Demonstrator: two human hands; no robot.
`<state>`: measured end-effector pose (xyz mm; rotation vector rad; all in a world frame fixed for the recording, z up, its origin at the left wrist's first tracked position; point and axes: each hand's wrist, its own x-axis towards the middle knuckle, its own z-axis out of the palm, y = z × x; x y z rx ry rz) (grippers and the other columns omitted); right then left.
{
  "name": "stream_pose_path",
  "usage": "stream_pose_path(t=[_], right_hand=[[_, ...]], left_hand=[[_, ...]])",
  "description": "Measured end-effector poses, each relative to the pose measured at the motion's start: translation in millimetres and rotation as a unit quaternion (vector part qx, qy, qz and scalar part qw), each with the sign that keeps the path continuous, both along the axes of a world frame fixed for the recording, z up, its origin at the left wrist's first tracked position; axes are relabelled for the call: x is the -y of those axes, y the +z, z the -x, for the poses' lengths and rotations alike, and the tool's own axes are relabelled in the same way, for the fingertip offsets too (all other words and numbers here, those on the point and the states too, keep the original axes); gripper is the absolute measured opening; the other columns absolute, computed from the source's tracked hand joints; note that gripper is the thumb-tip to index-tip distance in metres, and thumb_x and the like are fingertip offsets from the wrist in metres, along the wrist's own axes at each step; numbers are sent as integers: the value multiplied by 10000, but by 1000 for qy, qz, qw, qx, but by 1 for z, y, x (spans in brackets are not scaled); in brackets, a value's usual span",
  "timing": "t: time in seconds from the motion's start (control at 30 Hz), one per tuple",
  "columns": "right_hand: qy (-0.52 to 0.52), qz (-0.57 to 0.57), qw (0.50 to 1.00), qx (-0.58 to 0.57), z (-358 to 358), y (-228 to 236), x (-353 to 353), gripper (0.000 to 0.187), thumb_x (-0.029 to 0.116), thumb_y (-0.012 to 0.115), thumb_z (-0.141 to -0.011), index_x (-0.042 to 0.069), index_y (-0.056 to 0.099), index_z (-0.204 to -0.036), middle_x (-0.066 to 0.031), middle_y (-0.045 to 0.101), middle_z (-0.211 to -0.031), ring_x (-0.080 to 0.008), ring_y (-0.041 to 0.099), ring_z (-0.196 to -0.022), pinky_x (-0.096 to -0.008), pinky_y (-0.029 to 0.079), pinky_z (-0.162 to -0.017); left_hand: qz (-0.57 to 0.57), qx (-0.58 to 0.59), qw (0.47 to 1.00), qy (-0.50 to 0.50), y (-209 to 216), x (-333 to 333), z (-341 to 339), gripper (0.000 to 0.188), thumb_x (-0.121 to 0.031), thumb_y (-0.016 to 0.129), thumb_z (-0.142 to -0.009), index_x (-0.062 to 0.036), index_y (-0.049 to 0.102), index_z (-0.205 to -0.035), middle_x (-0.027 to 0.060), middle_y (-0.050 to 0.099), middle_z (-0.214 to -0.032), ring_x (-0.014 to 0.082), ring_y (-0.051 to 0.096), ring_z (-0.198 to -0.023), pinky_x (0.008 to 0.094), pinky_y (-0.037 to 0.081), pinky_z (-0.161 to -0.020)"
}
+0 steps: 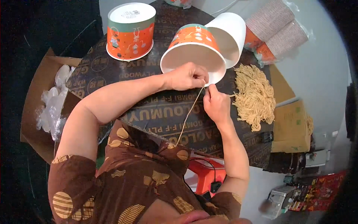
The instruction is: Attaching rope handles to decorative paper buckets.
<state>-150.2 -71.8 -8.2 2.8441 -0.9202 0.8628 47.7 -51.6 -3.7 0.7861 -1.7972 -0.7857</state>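
Note:
A paper bucket (194,34) with an orange and green printed outside lies tilted on the dark table, its white mouth facing me. At the near rim, my left hand (186,76) is closed in a pinch on a thin tan string (191,111). Beside it, my right hand (217,102) is also closed at the rim, thumb up, where the string meets the bucket. From the hands the string runs down over the table edge toward my lap. The fingertips partly hide the spot where string and rim meet.
Another printed bucket (130,43) stands upside down at the far left. A white bucket (227,33) lies behind mine. Tan strings (255,97) are heaped at right, near bagged bucket stacks (274,22). Cardboard boxes (292,128) flank the table, and a red stool (214,173) sits below.

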Motion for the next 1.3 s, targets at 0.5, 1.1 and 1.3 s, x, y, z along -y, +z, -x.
stream_pose_path(t=[0.5,1.1,1.3], right_hand=[[-24,-236,965,110,-1,3,0,96,43,562,-827,3,529,-745,-163,599,-583,-324,620,-538,-409,470,-507],[-86,-442,834,318,-6,24,-12,202,153,558,-909,-20,586,-810,-83,631,-655,-123,573,-474,-253,446,-418],[-30,-338,889,308,-13,3,-11,66,-16,536,-901,-4,478,-873,-63,598,-711,-97,591,-601,-232,502,-570]], left_hand=[[33,117,990,66,-9,1,10,105,-71,630,-837,28,614,-867,133,652,-840,232,637,-790,357,494,-697],[50,204,972,110,-14,-1,18,114,-62,552,-850,38,584,-804,223,619,-877,401,603,-863,444,479,-734],[45,175,978,106,-14,3,16,68,-37,606,-822,27,590,-807,175,612,-790,341,614,-792,407,482,-711]])
